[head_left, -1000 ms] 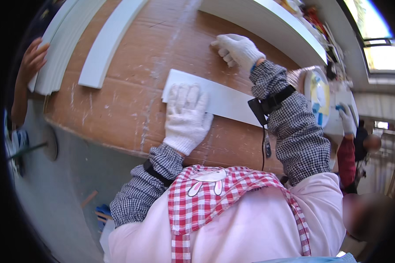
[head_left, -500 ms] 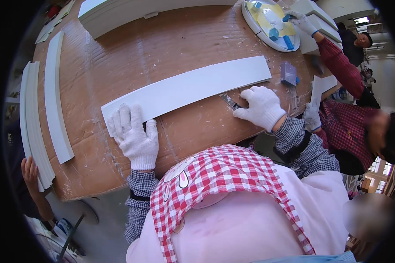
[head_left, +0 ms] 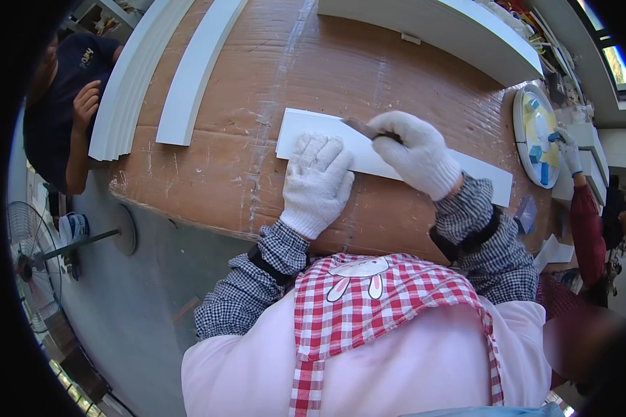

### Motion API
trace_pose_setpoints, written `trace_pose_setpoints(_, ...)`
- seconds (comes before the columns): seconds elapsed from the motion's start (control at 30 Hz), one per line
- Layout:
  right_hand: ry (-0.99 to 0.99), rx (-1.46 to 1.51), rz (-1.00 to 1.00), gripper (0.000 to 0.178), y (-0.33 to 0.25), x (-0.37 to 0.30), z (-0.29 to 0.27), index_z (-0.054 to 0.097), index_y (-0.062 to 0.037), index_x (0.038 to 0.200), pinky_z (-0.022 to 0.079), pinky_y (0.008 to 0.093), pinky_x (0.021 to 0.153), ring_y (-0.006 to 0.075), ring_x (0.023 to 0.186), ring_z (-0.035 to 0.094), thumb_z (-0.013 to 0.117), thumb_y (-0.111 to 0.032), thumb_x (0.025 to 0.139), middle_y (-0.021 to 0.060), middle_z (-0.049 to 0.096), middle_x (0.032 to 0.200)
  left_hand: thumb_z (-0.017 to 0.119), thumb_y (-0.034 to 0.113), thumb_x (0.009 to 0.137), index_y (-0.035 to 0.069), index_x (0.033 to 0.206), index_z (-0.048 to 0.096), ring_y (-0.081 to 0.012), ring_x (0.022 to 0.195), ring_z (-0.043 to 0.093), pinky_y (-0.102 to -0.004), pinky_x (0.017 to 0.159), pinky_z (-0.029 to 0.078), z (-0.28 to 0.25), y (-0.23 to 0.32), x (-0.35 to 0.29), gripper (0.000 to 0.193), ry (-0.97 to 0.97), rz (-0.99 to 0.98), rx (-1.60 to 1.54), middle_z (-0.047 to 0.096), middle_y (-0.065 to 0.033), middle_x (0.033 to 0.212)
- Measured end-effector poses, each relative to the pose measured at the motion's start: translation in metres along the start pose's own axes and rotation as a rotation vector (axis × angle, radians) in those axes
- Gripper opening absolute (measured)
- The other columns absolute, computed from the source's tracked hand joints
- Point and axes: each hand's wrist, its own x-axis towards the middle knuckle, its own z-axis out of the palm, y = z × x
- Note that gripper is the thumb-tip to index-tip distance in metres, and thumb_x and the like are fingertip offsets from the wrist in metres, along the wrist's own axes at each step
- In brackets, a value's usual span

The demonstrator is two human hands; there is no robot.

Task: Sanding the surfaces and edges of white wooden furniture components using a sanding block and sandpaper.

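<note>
The white board [head_left: 371, 154] lies beneath the left fingers [head_left: 316, 149].

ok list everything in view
cardboard-covered table: one, brown, centre
long flat board: at least one, white, centre
thin flat tool: one, dark, over board
long narrow strip: one, white, table's left
stacked strips: several, white, left edge
thick panel stack: one, white, far side
oval tray: one, white, right
thin sheet: one, yellow, in tray
small blocks: several, blue, in tray
boxy block: one, purple, near tray
standing fan: one, dark, left
co-worker: one, dark shirt, left
co-worker's sleeve: at least one, maroon, right
checked apron: one, red and white, bottom
left gloved hand: one, white, on board
right gloved hand: one, white, gripping tool
</note>
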Motion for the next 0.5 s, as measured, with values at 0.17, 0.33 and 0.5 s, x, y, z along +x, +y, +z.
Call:
trace_pose_setpoints(0.17, -0.204, -0.333, -0.037, 0.026, -0.010, 0.085, 0.060, 0.073, -0.0067, 0.108, 0.056, 0.0372, 0.087, 0.0305, 0.096, 0.069, 0.059, -0.024, 0.094, 0.0146, 0.072, 0.102, 0.071, 0.018, 0.081, 0.007, 0.113, 0.070, -0.0364, 0.127, 0.055, -0.0518, 0.113, 0.037, 0.004, 0.003, 0.003, 0.033, 0.048, -0.004, -0.052, 0.065, -0.0143, 0.121)
trace_pose_setpoints(0.33, -0.222, -0.361, 0.002, 0.027, -0.012, 0.093, 0.070, 0.074, -0.0093, 0.109, 0.055, 0.0394, 0.089, 0.0317, 0.099, 0.069, 0.059, -0.027, 0.095, 0.0138, 0.072, 0.105, 0.071, 0.018, 0.081, 0.006, 0.113, 0.070, -0.0371, 0.127, 0.055, -0.0510, 0.111, 0.039, 0.005, 0.002, 0.001, 0.034, 0.042, -0.034, -0.052, 0.065, -0.0157, 0.121)
trace_pose_setpoints(0.5, -0.149, -0.434, 0.018, 0.028, -0.009, 0.097, 0.073, 0.073, -0.0098, 0.110, 0.055, 0.0394, 0.089, 0.0317, 0.099, 0.069, 0.060, -0.028, 0.095, 0.0136, 0.071, 0.107, 0.071, 0.018, 0.082, 0.006, 0.115, 0.070, -0.0367, 0.130, 0.053, -0.0518, 0.113, 0.037, 0.002, 0.003, 0.004, 0.036, 0.039, -0.029, -0.047, 0.065, -0.0159, 0.124)
